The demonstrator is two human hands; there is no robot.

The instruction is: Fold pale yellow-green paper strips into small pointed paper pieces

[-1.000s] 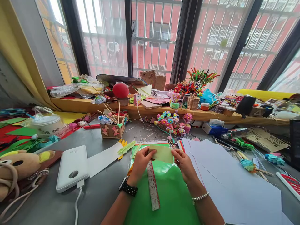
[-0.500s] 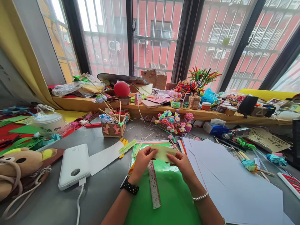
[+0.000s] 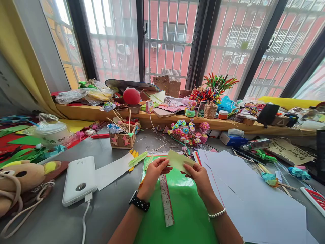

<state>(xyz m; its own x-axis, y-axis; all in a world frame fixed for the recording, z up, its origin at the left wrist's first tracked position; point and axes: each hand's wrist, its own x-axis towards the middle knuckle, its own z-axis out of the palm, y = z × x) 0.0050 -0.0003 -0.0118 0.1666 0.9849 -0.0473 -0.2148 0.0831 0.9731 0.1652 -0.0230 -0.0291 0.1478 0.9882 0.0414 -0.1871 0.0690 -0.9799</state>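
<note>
A small pale yellow-green piece of paper (image 3: 179, 160) is held up in the air, tilted, over a glossy green folder (image 3: 188, 210). My right hand (image 3: 199, 178) pinches its lower right edge, thumb on the near face. At the left corner of the paper, my left hand (image 3: 154, 174) has its thumb and fingertips closed on the edge. Under my hands a patterned ruler (image 3: 166, 203) lies lengthwise on the folder. Folded light-green paper strips (image 3: 138, 160) and orange paper pieces (image 3: 133, 154) lie to the left of the hands.
White paper sheets (image 3: 256, 200) spread on the right. To the left are a white power bank (image 3: 79, 179) with a cable, a white paper strip (image 3: 114, 173) and a plush toy (image 3: 25, 179). A cardboard box (image 3: 122, 140) with sticks and crocheted flowers (image 3: 185, 132) stand behind.
The paper has turned and tilted, its left side rising, so more of its face shows. My left thumb has shifted to the paper's left corner; my right hand keeps its pinch.
</note>
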